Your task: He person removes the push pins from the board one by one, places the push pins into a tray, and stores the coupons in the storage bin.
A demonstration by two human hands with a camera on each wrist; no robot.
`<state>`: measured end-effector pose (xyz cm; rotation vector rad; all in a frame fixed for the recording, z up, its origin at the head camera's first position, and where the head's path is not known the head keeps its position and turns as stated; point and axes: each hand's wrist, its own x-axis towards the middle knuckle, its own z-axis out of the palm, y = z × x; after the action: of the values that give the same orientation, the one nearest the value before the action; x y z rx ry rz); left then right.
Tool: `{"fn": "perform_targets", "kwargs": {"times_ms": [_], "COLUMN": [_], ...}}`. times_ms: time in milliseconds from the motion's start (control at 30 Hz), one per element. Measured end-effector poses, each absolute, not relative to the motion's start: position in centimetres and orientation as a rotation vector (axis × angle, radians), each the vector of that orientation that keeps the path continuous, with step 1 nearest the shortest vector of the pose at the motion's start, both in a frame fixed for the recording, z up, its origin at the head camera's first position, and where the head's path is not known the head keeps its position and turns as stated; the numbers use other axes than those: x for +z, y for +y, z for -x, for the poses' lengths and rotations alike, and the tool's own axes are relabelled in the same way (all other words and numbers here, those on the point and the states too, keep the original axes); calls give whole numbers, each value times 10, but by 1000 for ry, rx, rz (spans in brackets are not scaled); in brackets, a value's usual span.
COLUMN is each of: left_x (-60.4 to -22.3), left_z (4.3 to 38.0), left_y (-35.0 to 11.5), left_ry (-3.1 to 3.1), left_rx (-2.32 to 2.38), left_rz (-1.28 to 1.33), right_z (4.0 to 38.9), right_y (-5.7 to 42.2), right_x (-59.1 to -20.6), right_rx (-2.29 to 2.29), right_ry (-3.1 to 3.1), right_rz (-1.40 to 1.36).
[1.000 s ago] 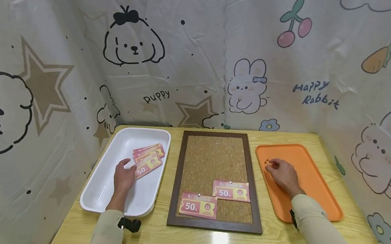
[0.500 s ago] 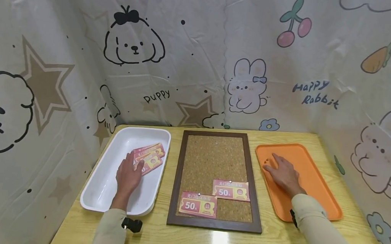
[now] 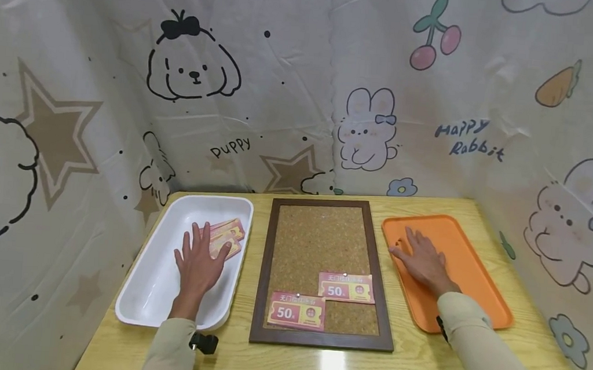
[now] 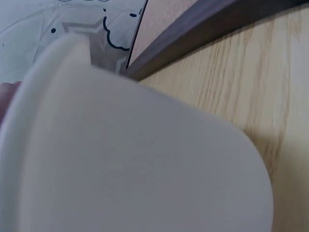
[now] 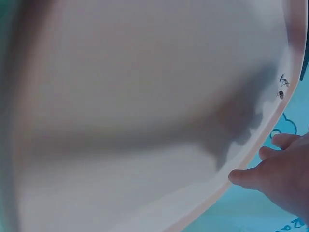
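My left hand [image 3: 200,266] hovers palm down over a white plastic basin [image 3: 146,289], fingers spread, holding nothing. Partly behind its thumb and fingers lie several overlapping pink-and-yellow coupons [image 3: 231,231]. Over the left part of an orange tray [image 3: 472,274], my right hand [image 3: 423,263] has its fingers apart and holds nothing. A few tiny items that look like pushpins [image 5: 283,87] lie by the tray's rim, near the right fingertips. In the left wrist view, the basin wall [image 4: 135,154] hides nearly all of the hand.
Between basin and tray lies a dark-framed corkboard [image 3: 319,233]. Two coupons are fixed to its lower part, one at left [image 3: 297,313] and one at right [image 3: 347,288], each with a small pin at its top edge. A patterned curtain [image 3: 293,92] encloses the wooden table.
Both hands have opened out: the left fingers have spread over the coupons, and the right fingers have come away from the pushpins. The head view has shifted slightly.
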<state>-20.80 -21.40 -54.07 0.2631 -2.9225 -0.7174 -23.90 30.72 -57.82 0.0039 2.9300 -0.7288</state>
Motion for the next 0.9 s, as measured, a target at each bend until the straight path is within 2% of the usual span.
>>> {"fn": "perform_targets", "kwargs": {"times_ms": [367, 900], "left_x": [-538, -528], "left_z": [210, 212], "left_y": [-188, -142], "left_ry": [-2937, -2918], "left_rx": [-697, -657], "left_rz": [-170, 53], "right_z": [233, 227], "right_y": [304, 290], "right_x": [-577, -575], "right_rx": [-527, -596], "right_ry": [2949, 2958], "right_rz": [41, 98]}}
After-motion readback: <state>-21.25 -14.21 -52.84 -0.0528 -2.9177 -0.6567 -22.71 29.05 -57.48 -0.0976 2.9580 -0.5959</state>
